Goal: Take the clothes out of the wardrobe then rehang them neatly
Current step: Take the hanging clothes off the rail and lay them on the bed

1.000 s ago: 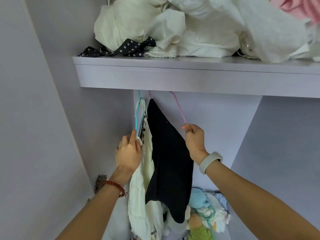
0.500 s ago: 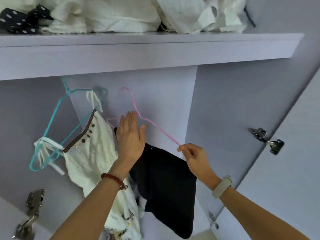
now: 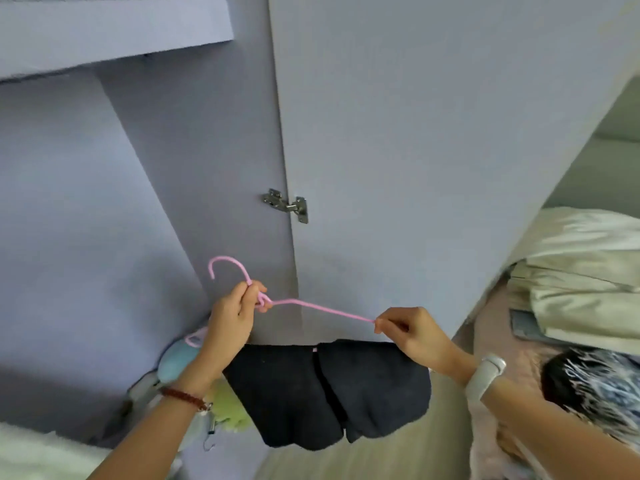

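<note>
Before the wardrobe door (image 3: 415, 133), hands pinching pink hanger (image 3: 322, 308)

The hanger (image 3: 311, 306) pinched in both hands looks like thin wire with a smooth pink coating, faintly glossy. Below the hands, the garment (image 3: 325, 393) is black cloth, matt and slightly fuzzy. Above the hands, the door (image 3: 415, 133) is a smooth, matt lilac panel, and its hinge (image 3: 286, 204) is shiny bare metal. By the right hand (image 3: 408, 336), the bedding (image 3: 581, 278) is pale cloth with a soft sheen. The left wrist carries dull red beads (image 3: 181, 396); the right a smooth, matt white band (image 3: 485, 375).
</note>
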